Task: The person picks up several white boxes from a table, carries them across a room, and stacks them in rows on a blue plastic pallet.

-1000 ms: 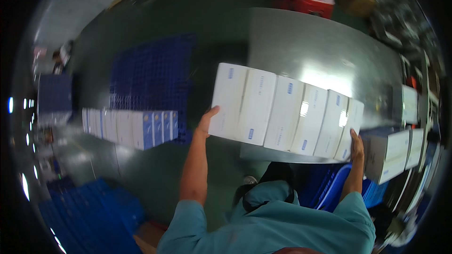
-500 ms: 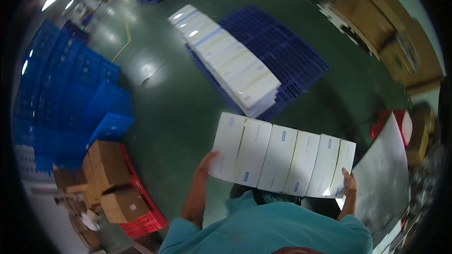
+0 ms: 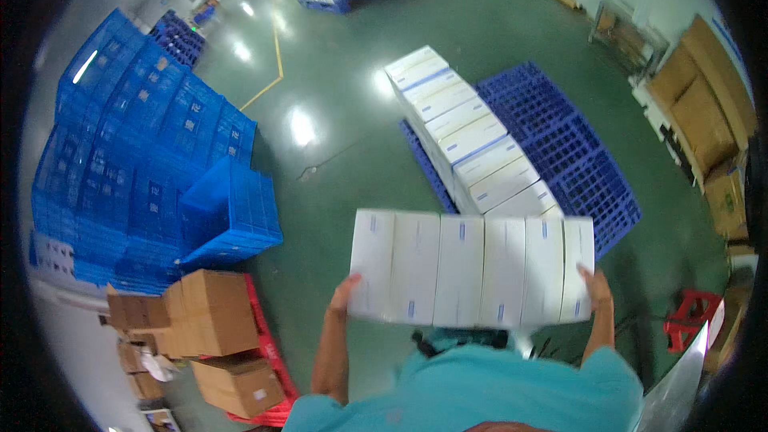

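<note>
A row of several white boxes [image 3: 461, 270], standing side by side, is squeezed between my two hands in front of my body. My left hand [image 3: 344, 294] presses the outer face of the leftmost box. At the other end, my right hand [image 3: 595, 288] presses the rightmost box. Just beyond the held row, a longer row of white boxes [image 3: 472, 128] stands along the left part of a blue slatted pallet [image 3: 560, 144]. The near end of that stacked row is partly hidden behind the boxes I carry.
Blue plastic crates [image 3: 152, 136] are stacked on the left. Brown cartons [image 3: 214, 312] rest on a red pallet [image 3: 272, 344] at the lower left. A red stool [image 3: 690, 320] and a metal sheet [image 3: 680, 384] are at the lower right. Flattened cardboard [image 3: 696, 104] leans along the right wall.
My view has turned left, so the pallet and its boxes appear farther right and closer. The held row is now level rather than tilted, still between both hands.
</note>
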Tool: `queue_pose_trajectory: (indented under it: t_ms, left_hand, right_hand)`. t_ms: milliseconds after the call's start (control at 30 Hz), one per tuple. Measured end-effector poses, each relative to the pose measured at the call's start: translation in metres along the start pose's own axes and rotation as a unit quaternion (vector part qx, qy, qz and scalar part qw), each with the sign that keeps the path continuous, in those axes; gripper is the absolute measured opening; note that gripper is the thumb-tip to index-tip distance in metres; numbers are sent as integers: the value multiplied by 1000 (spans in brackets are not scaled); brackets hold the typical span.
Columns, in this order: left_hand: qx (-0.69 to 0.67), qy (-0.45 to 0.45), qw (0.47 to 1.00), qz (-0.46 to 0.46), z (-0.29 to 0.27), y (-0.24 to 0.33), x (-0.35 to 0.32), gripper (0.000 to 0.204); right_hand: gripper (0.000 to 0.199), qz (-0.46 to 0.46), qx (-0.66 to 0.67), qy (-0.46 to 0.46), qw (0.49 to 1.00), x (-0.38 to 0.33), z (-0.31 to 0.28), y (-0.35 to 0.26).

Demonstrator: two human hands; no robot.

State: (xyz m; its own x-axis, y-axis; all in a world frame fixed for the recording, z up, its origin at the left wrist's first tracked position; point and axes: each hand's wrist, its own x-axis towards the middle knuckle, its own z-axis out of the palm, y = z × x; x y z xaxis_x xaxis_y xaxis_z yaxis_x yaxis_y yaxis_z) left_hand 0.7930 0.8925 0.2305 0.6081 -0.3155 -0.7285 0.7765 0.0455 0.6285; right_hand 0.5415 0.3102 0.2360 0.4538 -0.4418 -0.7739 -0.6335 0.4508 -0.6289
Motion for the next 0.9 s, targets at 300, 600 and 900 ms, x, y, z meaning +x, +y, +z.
queue_pose_trajectory:
  t_ms: [300, 600, 900]
  left_hand:
    - [59, 14, 998, -8, -14, 254, 227, 49]
    - [242, -163, 956, -25, 68, 502, 593, 45]
    - [309, -261, 915, -15, 149, 518, 780, 51]
  right_hand:
    - [61, -33, 35, 49, 998, 123, 163, -134]
    - [97, 10, 181, 316, 931, 221, 336, -147]
    - [95, 35, 152, 406, 901, 296, 404, -151]
